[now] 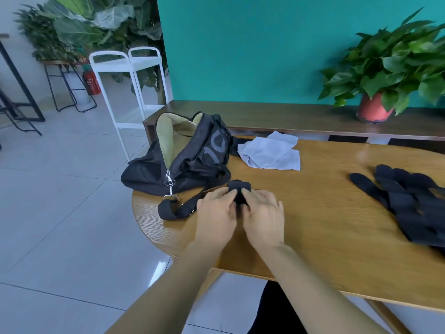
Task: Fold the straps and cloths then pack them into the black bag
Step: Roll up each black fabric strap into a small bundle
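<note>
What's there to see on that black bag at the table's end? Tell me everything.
The black bag is a soft fabric duffel, slumped on the left end of the wooden table and overhanging its edge. Its top zip gapes open, showing tan lining. Large grey lettering marks its side, unreadable. A silver clip at the near end joins a black shoulder strap that lies on the table and runs toward the left hand, which holds a folded black strap.

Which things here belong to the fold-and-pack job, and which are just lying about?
Job: black bag; folded strap, held by left hand and right hand; pale cloth; pile of black straps.
Lying about: potted plant; white rack; fire extinguisher.
</note>
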Action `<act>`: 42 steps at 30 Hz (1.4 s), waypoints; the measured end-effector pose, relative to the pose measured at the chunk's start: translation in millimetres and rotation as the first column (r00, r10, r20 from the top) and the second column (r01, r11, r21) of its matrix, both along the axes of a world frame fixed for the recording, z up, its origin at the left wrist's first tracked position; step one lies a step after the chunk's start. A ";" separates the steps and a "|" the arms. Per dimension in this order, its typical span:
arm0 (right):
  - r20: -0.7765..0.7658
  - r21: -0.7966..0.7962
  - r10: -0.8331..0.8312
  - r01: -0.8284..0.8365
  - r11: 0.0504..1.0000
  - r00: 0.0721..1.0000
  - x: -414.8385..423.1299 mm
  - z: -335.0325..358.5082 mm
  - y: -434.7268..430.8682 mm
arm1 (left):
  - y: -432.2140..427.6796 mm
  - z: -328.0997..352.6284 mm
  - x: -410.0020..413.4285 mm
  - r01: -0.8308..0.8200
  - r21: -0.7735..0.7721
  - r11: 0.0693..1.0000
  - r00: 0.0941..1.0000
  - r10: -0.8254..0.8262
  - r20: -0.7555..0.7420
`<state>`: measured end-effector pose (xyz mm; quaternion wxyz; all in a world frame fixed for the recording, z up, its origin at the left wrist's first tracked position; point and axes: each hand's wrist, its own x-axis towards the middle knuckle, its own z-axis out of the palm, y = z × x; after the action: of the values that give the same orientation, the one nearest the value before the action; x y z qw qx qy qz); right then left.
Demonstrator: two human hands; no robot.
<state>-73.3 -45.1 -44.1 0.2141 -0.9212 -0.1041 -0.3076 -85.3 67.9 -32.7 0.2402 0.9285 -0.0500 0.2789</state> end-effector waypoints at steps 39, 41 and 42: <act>-0.221 -0.323 -0.018 -0.055 0.945 0.975 8.0 -1.2 -65.9 | -43.8 -12.0 5.3 0.094 0.470 0.878 0.970 0.025 -0.240; -0.239 -0.324 -0.079 -0.003 0.946 0.968 4.8 -2.7 -94.9 | -67.4 -16.0 7.4 0.151 0.491 0.858 0.964 -0.017 -0.267; -0.245 -0.324 -0.113 0.028 0.946 0.963 2.5 -2.8 -109.4 | -79.1 -17.1 8.5 0.175 0.498 0.849 0.961 -0.037 -0.275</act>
<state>-70.8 -154.5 -46.9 0.0638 -0.9791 -0.0899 -0.1710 -76.9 -11.2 -49.8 0.0012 0.9824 -0.1436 0.1197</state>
